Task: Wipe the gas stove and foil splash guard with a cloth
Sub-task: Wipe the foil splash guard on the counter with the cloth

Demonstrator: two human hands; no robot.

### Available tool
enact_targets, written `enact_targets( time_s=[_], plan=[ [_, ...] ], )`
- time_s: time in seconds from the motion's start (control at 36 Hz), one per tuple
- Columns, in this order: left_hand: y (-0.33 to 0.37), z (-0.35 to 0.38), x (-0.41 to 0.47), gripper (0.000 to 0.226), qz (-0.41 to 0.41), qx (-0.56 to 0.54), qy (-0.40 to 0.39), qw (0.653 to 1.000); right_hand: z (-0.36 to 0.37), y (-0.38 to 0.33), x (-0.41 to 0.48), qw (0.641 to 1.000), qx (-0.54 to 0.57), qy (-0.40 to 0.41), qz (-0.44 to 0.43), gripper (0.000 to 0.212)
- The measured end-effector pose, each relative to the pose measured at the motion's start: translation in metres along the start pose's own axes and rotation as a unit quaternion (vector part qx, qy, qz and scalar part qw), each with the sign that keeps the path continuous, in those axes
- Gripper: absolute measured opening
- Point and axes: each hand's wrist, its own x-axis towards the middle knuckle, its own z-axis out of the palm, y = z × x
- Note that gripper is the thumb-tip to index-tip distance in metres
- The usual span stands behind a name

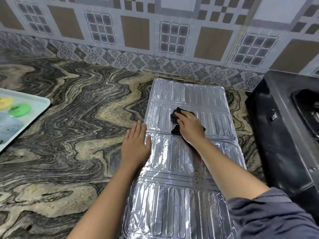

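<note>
The foil splash guard (174,200) lies flat and unfolded on the marble counter, silver and ribbed, with dark specks on its middle panel. My right hand (190,125) presses a black cloth (175,115) onto the guard's upper middle panel. My left hand (136,146) rests flat, fingers together, on the guard's left edge and the counter beside it. The black gas stove (283,135) stands at the right edge of the view, only partly seen.
The marble counter (69,135) stretches to the left. A pale tray (37,111) holding a green and a yellow round item sits at the far left edge. A tiled wall (155,40) runs along the back.
</note>
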Motion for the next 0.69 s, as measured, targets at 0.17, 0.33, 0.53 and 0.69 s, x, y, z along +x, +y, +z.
enact_targets(
  time_s=[0.17,0.33,0.53,0.69],
  plan=[
    [0.000,0.000,0.001,0.056,0.003,-0.006,0.004,1.000,0.011,-0.021,0.015,0.998,-0.008,-0.053,-0.045,0.040],
    [0.001,-0.001,0.001,0.056,-0.004,-0.004,0.002,1.000,0.020,-0.039,0.037,0.994,-0.025,-0.082,-0.073,0.040],
    [0.000,0.000,0.002,0.056,-0.004,-0.001,0.002,1.000,0.030,-0.050,0.060,0.999,-0.037,-0.035,-0.014,0.039],
    [-0.001,0.002,0.002,0.056,-0.006,-0.003,0.005,1.000,0.027,-0.045,0.070,0.999,-0.040,-0.031,-0.007,0.040]
  ],
)
